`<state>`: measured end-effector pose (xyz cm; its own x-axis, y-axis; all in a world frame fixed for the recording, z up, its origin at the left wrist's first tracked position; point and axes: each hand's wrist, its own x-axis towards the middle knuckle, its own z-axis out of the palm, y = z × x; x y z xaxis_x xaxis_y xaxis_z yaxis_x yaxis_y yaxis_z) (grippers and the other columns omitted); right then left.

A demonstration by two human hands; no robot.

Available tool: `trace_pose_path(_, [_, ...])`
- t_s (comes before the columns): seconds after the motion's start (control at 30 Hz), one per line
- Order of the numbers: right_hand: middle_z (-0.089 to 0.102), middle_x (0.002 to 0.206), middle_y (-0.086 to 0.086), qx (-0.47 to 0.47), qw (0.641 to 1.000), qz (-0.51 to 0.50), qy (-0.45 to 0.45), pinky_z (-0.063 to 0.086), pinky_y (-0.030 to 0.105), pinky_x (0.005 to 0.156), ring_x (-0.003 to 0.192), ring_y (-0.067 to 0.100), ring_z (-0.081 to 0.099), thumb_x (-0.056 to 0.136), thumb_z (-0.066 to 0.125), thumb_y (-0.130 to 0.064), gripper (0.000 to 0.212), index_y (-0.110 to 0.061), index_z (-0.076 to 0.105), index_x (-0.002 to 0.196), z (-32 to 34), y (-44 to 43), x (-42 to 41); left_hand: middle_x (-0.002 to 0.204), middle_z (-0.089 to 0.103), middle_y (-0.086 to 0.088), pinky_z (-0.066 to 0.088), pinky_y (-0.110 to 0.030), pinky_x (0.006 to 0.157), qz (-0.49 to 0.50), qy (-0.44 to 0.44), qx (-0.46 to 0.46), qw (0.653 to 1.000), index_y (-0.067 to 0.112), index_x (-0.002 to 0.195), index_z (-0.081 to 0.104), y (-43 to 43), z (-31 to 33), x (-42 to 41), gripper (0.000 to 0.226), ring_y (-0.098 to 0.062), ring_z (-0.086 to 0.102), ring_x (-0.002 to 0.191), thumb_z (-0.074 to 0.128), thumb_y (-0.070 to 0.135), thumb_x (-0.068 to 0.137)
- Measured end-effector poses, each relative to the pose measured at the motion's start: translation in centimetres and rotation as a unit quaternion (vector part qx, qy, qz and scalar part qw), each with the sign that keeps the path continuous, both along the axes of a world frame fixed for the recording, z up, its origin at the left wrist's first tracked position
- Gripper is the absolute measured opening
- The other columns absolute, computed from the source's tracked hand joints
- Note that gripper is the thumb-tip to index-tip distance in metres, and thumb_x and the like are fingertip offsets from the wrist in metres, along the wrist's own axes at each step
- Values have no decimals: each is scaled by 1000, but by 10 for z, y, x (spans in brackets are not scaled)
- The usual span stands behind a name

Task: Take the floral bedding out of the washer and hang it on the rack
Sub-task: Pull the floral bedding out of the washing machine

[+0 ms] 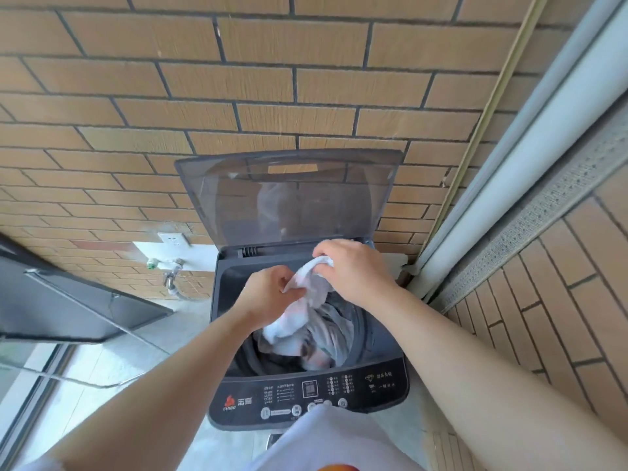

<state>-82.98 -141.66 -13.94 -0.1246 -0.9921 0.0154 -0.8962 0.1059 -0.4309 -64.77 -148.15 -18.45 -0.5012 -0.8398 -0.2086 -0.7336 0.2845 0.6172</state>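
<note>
Both hands, the left hand and the right hand, grip the floral bedding, whose bunched length trails straight down into the washer drum below them.

Soft cloth bedding; rough brick wall

Just one head cam, looking steeply down from right above the washer, close up, facing the brick wall behind it.

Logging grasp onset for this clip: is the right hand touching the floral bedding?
Touching. The head view shows the right hand gripping the raised end of the floral bedding above the washer tub.
</note>
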Motion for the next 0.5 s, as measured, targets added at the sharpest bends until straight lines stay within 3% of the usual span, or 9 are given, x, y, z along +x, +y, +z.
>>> trace_pose_path(0.07, [67,110,-3,-2,1000,-17,2,49,38,82,106,23,57,95,61,-33,19,-24,68,110,0,1,-6,69,57,11,38,-25,56,23,27,-28,999,25,78,59,-6,11,3,23,-11,53,65,76,39,84])
trace_pose_path(0.17, [67,107,1,-6,1000,-4,22,48,40,84,106,26,55,96,60,-20,18,-19,70,111,-4,4,-14,61,53,11,35,-20,51,71,92,-55,992,23,85,65,-14,32,6,14,-9,50,58,78,28,81])
trace_pose_path(0.23, [66,100,1,-40,999,-30,10,47,37,77,98,26,56,96,59,-19,16,-20,71,106,-7,7,-15,51,48,12,33,-15,47,97,140,-81,982,24,87,68,-16,53,5,10,-6,45,50,75,21,81])
trace_pose_path(0.33, [67,91,-3,-85,987,-113,-80,47,32,67,84,20,61,97,61,-31,16,-22,74,99,-4,3,-15,47,49,16,34,-11,47,116,194,-116,967,25,91,73,-21,83,3,16,-4,47,48,69,13,82])
trace_pose_path(0.43, [71,81,-9,-112,967,-145,-178,54,30,67,72,15,65,98,61,-33,20,-21,76,97,8,-2,-10,52,51,12,36,-10,49,119,186,-128,967,28,104,76,-21,99,2,25,-2,50,51,64,14,87])
trace_pose_path(0.5, [72,77,-8,-121,953,-147,-235,52,18,59,60,10,66,100,58,-30,19,-21,73,94,17,-3,-6,62,59,14,39,-8,54,110,168,-130,971,32,114,74,-18,102,3,30,1,53,55,61,18,91])
